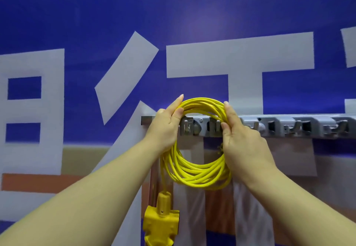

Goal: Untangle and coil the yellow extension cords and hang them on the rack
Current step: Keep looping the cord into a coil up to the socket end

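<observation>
A coiled yellow extension cord (194, 176) is held up flat against the wall, its loop over the left end of the grey rack (289, 126). My left hand (165, 126) grips the coil's upper left side, thumb inside the loop. My right hand (240, 139) grips its right side, fingers curled round the strands. The cord's yellow multi-outlet socket end (160, 220) hangs straight down below the coil on a short length of cord. The top of the coil sits above the rail, in front of the leftmost hooks (192, 128).
The grey rack runs rightward along the wall with several holders and hooks (296, 127). Behind it is a blue wall (192, 14) with large white characters. Brown and pale panels (217, 211) show below the rail.
</observation>
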`<action>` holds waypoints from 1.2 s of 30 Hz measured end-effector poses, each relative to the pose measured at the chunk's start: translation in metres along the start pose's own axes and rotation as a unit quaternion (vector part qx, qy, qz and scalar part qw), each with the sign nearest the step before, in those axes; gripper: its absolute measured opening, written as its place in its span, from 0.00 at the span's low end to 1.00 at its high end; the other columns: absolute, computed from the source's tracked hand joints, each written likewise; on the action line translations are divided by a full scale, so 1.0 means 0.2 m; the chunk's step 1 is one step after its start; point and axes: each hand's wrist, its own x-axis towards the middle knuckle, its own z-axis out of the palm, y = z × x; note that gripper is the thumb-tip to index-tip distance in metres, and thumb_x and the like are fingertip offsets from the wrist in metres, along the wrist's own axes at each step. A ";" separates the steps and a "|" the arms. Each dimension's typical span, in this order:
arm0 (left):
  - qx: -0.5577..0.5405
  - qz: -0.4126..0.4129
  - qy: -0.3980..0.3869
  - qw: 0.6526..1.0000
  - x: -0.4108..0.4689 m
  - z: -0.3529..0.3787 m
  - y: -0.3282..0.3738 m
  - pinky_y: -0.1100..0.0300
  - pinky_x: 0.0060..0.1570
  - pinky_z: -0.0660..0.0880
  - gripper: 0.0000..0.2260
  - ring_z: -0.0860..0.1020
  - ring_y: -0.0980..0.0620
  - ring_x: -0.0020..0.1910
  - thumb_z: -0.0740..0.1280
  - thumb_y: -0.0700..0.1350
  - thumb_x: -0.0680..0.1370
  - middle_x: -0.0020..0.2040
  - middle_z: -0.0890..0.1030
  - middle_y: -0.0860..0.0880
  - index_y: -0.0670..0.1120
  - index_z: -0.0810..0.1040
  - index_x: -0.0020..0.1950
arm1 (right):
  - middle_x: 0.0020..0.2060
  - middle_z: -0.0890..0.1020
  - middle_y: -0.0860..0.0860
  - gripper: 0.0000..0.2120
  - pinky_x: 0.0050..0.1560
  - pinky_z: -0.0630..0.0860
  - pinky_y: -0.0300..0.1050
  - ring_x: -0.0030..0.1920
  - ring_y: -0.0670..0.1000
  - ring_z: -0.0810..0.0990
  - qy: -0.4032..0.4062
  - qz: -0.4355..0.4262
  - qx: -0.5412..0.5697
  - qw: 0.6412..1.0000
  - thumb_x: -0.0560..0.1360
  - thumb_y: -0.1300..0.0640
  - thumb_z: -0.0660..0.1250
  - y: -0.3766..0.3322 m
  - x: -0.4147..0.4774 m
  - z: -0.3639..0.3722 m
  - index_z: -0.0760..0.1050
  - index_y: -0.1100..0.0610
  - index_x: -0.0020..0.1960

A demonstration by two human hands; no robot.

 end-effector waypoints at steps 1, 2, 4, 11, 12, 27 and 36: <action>-0.002 -0.002 -0.004 1.000 0.03 0.00 0.00 0.72 0.42 0.66 0.22 0.71 0.61 0.44 0.49 0.60 0.85 0.56 0.77 0.43 0.64 0.57 0.79 | 0.52 0.82 0.60 0.26 0.43 0.65 0.53 0.52 0.65 0.79 -0.001 0.004 -0.012 1.000 0.85 0.47 0.50 -0.01 0.03 -0.01 0.46 0.41 0.80; -0.005 -0.005 -0.010 1.000 0.06 -0.01 0.00 0.68 0.39 0.68 0.22 0.73 0.57 0.40 0.49 0.60 0.85 0.49 0.76 0.42 0.64 0.57 0.79 | 0.52 0.82 0.61 0.25 0.43 0.65 0.53 0.52 0.65 0.79 -0.005 0.011 -0.024 1.000 0.85 0.47 0.50 -0.01 0.06 -0.02 0.48 0.42 0.80; -0.010 -0.013 -0.019 1.000 0.10 -0.01 -0.02 0.63 0.38 0.71 0.21 0.75 0.53 0.38 0.49 0.61 0.84 0.48 0.76 0.43 0.66 0.57 0.78 | 0.52 0.81 0.62 0.25 0.43 0.66 0.53 0.52 0.66 0.78 -0.028 0.025 -0.046 0.998 0.85 0.46 0.49 -0.02 0.12 -0.04 0.50 0.44 0.80; -0.005 0.003 -0.016 1.000 -0.04 -0.02 0.02 0.65 0.46 0.70 0.21 0.75 0.53 0.46 0.46 0.60 0.84 0.54 0.72 0.46 0.66 0.55 0.79 | 0.58 0.80 0.56 0.29 0.42 0.67 0.51 0.56 0.62 0.78 -0.105 -0.020 -0.165 0.981 0.85 0.50 0.48 -0.01 0.04 -0.12 0.37 0.47 0.81; 0.000 0.005 -0.023 1.000 -0.05 -0.02 0.03 0.60 0.46 0.71 0.21 0.75 0.52 0.44 0.46 0.60 0.84 0.53 0.71 0.47 0.67 0.54 0.78 | 0.58 0.80 0.55 0.30 0.42 0.67 0.51 0.57 0.62 0.78 -0.113 -0.018 -0.186 0.976 0.85 0.51 0.49 0.00 0.03 -0.14 0.37 0.47 0.81; -0.058 -0.053 -0.125 0.989 -0.17 -0.08 0.11 0.62 0.64 0.61 0.22 0.69 0.53 0.63 0.51 0.50 0.87 0.68 0.65 0.47 0.72 0.52 0.77 | 0.43 0.79 0.58 0.26 0.32 0.72 0.51 0.39 0.62 0.77 -0.008 -0.175 -0.266 0.948 0.67 0.60 0.72 0.03 0.06 -0.11 0.78 0.56 0.65; 0.056 -0.084 -0.163 0.982 -0.38 -0.12 0.18 0.46 0.78 0.53 0.32 0.49 0.45 0.82 0.55 0.51 0.85 0.82 0.39 0.55 0.68 0.36 0.78 | 0.72 0.72 0.59 0.31 0.58 0.76 0.58 0.69 0.61 0.74 -0.054 -0.133 -0.266 0.953 0.70 0.56 0.63 0.09 -0.14 -0.10 0.70 0.56 0.74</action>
